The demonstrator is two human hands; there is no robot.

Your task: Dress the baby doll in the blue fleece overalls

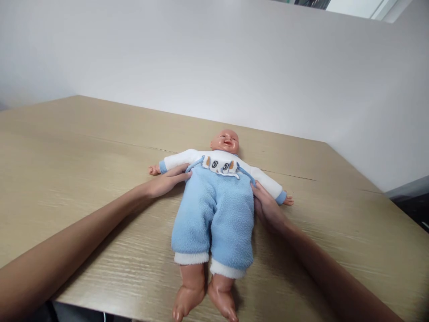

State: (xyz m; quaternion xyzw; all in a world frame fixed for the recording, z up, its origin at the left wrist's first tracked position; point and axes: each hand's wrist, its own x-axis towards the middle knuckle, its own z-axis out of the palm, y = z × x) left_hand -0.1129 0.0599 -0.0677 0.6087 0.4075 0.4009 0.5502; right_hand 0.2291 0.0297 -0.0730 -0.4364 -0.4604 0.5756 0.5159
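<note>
Wooden table (pixel 83 147) bearing a doll (pixel 214 197), supine at centre, head toward 12 o'clock. Soft fleece body, rigid limbs, probably light; best gripped at the torso. Left hand (pixel 167 181) at 9 o'clock, right hand (pixel 266 205) at 3 o'clock, both open, fingers flat against its sides.

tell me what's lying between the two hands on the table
The doll lies on its back between the left hand and right hand; both touch its blue overalls at the sides, seen in the head view.
</note>
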